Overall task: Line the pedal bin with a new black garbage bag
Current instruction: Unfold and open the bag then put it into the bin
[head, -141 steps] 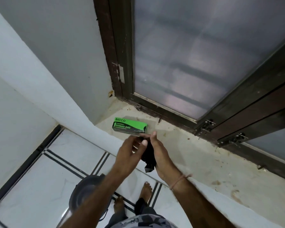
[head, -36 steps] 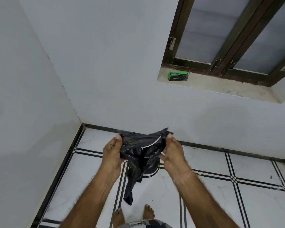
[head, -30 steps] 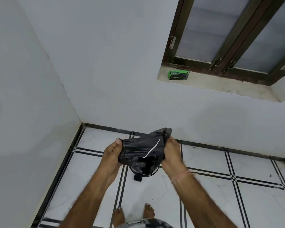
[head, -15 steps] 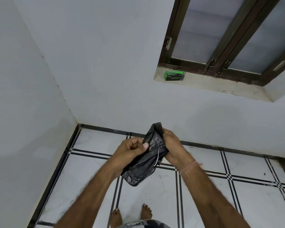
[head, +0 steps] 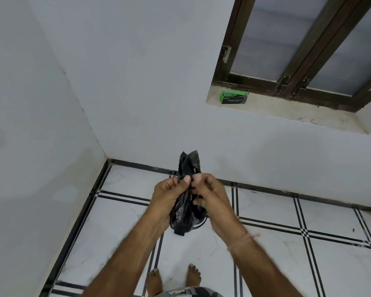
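Note:
A crumpled black garbage bag (head: 183, 213) hangs bunched between my two hands over the tiled floor. My left hand (head: 167, 200) and my right hand (head: 212, 200) pinch its upper part together, thumbs side by side, and a tuft of the bag sticks up above the fingers. Only a thin dark curved edge of the pedal bin (head: 202, 224) peeks out below the bag and my right hand; the rest is hidden. The green box of garbage bags (head: 234, 97) lies on the window sill at the upper right.
White walls meet in a corner at the left. A dark-framed window (head: 298, 50) sits above the sill (head: 287, 110). The floor (head: 116, 221) is white tile with black lines. My bare feet (head: 174, 279) stand at the bottom of the view.
My hands have come together and bunched the spread bag into a narrow bundle held upright. Before that I stepped back from the sill, where the green box stays.

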Available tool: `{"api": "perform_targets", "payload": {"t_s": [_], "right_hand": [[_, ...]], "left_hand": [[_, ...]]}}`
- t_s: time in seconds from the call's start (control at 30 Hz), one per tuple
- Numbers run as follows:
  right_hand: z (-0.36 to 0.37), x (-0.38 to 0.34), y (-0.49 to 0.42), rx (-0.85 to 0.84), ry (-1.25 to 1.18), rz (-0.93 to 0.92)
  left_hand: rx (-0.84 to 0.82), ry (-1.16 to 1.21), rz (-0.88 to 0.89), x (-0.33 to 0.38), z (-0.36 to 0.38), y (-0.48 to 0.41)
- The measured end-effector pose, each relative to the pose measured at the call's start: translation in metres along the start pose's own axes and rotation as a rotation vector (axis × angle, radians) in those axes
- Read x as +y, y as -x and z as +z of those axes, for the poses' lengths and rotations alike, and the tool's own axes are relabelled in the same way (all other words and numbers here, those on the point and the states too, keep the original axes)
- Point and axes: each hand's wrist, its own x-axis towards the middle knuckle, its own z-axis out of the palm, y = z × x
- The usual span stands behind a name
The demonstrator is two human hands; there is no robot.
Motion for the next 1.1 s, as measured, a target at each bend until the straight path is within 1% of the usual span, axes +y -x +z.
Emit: {"api": "perform_targets", "payload": {"t_s": [0.03,0.07,0.13,0.3,0.4,0.53,0.63,0.7,0.77,0.83,0.9,1.0,1.07,1.1], "right_hand": [[0.004,0.000,0.002,-0.044,-0.045,0.036],[0.008,-0.001,0.002,-0.043,-0.085,0.058],[0.010,-0.003,-0.001,0.019,-0.153,0.096],[0.009,0.001,-0.002,0.031,-0.248,0.212],[0.008,0.000,-0.005,0.093,-0.345,0.311],[-0.001,-0.007,-0.015,0.170,-0.461,0.413],[-0.007,-0.009,-0.025,0.262,-0.543,0.508],[-0.013,-0.009,-0.030,0.316,-0.589,0.530],[-0.020,-0.006,-0.033,0.311,-0.617,0.520],[-0.028,-0.003,-0.032,0.267,-0.579,0.487],[-0.036,0.000,-0.028,0.191,-0.461,0.430],[-0.044,0.002,-0.019,-0.026,-0.087,0.233],[-0.046,0.003,-0.018,-0.144,0.098,0.230],[-0.046,0.002,-0.019,-0.181,0.119,0.261]], "left_hand": [[-0.020,0.042,-0.033,-0.001,0.000,0.000],[-0.041,0.081,-0.064,-0.002,0.001,0.000],[-0.060,0.142,-0.099,-0.006,0.000,-0.001],[-0.010,0.165,-0.136,-0.008,0.000,0.000],[0.011,0.190,-0.139,-0.004,-0.004,0.000],[0.070,0.209,-0.100,-0.004,-0.016,-0.005],[0.077,0.235,-0.099,-0.006,-0.026,-0.010],[0.090,0.289,-0.120,-0.004,-0.031,-0.011],[0.116,0.344,-0.170,-0.001,-0.035,-0.013],[0.159,0.353,-0.195,0.001,-0.041,-0.015],[0.201,0.349,-0.193,0.004,-0.048,-0.020],[0.236,0.330,-0.195,0.010,-0.053,-0.026],[0.253,0.300,-0.202,0.011,-0.056,-0.030],[0.254,0.276,-0.207,0.011,-0.058,-0.032]]}}
